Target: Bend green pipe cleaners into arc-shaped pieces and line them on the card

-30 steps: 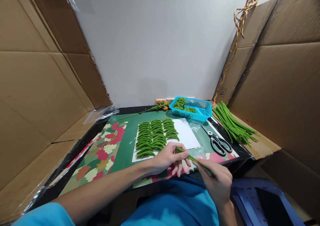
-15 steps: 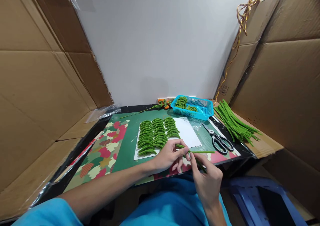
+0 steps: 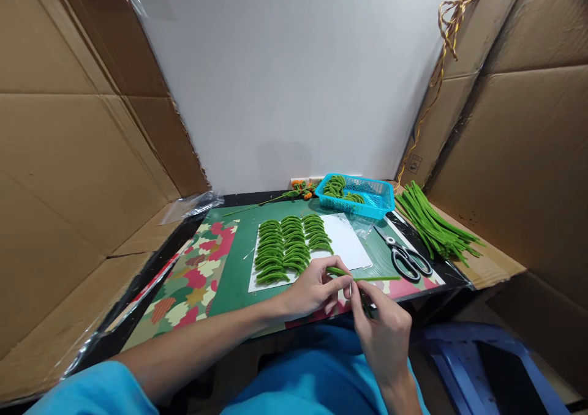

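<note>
A green pipe cleaner (image 3: pixel 379 278) is pinched at the fingertips of my left hand (image 3: pixel 319 287), one straight length sticking out to the right and a bent part showing above the fingers. My right hand (image 3: pixel 386 323) meets it at the fingertips, thumb and forefinger closed on the green stem just below; the exact grip is partly hidden. Beyond my left hand, bent green pipe cleaner pieces (image 3: pixel 294 237) lie in three columns on a white sheet (image 3: pixel 351 243). Black-handled scissors (image 3: pixel 410 264) rest on the mat to the right, blades partly apart.
A blue plastic basket (image 3: pixel 379 207) with more bent green pieces stands at the back, beside an orange flower stem (image 3: pixel 301 190). A bundle of straight green pipe cleaners (image 3: pixel 432 225) lies at right. Cardboard walls (image 3: pixel 528 145) flank the table; a blue stool (image 3: pixel 487 366) stands below right.
Both hands have shifted very slightly right with the pipe cleaner, and the fingers have adjusted a little at the joining point. The view has also moved slightly; the table things lie unchanged.
</note>
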Demonstrator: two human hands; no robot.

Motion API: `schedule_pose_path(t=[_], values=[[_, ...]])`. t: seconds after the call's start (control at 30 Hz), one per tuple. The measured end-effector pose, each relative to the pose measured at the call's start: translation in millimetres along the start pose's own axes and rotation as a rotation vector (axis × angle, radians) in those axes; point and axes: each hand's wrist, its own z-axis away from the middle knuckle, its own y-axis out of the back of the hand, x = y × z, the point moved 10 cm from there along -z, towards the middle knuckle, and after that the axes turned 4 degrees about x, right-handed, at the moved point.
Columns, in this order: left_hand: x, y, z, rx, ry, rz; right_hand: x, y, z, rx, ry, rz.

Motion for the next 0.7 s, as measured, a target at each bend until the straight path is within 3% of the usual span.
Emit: schedule_pose_path(t=[0.33,0.53,0.7], values=[[4,4.3,0,0.056,-0.023,-0.071,-5,1,-6,-0.072,0.014,0.010],[2,1.8,0,0.025,-0.014,-0.087,-1,-1,-7,-0.253,0.054,0.036],[0,1.1,-1,-0.006,0.005,-0.087,-4,21,-16,-0.175,0.121,0.031]])
